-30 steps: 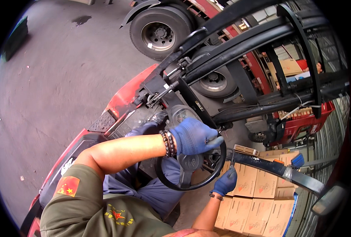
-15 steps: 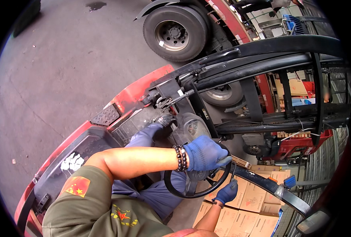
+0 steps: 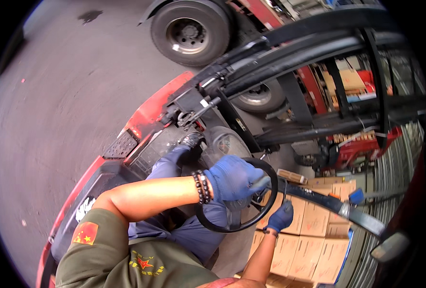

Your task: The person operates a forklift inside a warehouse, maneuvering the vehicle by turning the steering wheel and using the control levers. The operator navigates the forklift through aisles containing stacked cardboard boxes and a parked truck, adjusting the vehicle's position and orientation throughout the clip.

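Note:
My left hand (image 3: 236, 178), in a blue knitted glove, is closed over the upper part of the black steering wheel (image 3: 229, 229) of a forklift. Dark beaded bracelets circle that wrist. Lower and to the right, my right hand (image 3: 281, 216), gloved in blue too, is closed round a thin dark lever (image 3: 284, 191) beside the wheel. The glove hides the part of the lever it grips. Below the wheel are my legs in blue-grey trousers, with a dark shoe (image 3: 192, 140) on the forklift's floor.
A black mast (image 3: 313, 53) crosses the upper right. Beyond it stands a truck with a large wheel (image 3: 191, 33). Brown cartons (image 3: 313, 223) are stacked at the right, near a dark post (image 3: 313, 197) and a mirror (image 3: 390, 248). Another red vehicle (image 3: 361, 150) is farther right.
The whole view has shifted: the truck wheel, forklift front and left hand sit farther left and higher. The ground is more blurred. Both hands keep their holds.

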Action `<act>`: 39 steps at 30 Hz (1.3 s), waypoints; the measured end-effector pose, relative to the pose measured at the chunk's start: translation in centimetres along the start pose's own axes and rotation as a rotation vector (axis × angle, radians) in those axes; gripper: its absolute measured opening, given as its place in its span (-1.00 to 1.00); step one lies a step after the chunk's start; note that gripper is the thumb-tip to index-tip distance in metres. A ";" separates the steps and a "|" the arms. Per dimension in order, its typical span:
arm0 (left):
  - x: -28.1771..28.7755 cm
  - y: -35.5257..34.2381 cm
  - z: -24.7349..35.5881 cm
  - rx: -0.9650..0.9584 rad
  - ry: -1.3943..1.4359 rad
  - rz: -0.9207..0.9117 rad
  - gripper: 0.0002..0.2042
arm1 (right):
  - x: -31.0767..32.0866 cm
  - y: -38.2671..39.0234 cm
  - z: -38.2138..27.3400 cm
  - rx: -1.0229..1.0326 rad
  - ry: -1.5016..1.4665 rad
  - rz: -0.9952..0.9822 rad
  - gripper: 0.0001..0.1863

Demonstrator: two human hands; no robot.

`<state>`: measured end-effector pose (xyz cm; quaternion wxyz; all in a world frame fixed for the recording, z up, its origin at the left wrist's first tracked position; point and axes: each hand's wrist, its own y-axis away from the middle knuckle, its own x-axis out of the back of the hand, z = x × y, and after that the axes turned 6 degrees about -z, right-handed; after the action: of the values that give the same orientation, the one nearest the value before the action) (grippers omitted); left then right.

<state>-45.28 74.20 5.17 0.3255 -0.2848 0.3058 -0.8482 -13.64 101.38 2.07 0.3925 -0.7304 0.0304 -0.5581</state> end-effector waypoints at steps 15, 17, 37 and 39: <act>-7.7 -7.9 4.8 -0.016 0.012 -0.021 -0.65 | 2.6 -8.7 7.0 0.005 -0.063 0.112 -0.63; -8.3 -8.3 5.4 -0.023 0.031 0.004 -0.65 | 3.1 -9.2 7.4 0.009 -0.081 0.134 -0.62; -15.1 -9.7 9.5 0.068 0.061 0.009 -0.62 | 6.1 -11.7 13.3 0.030 -0.106 0.157 -0.66; -16.0 -9.8 9.7 0.073 0.070 0.028 -0.61 | 6.1 -11.9 14.2 0.038 -0.109 0.156 -0.66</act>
<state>-32.39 88.45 13.80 0.3368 -0.2386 0.2896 -0.8636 -4.08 114.28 13.12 0.4496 -0.7475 0.0553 -0.4859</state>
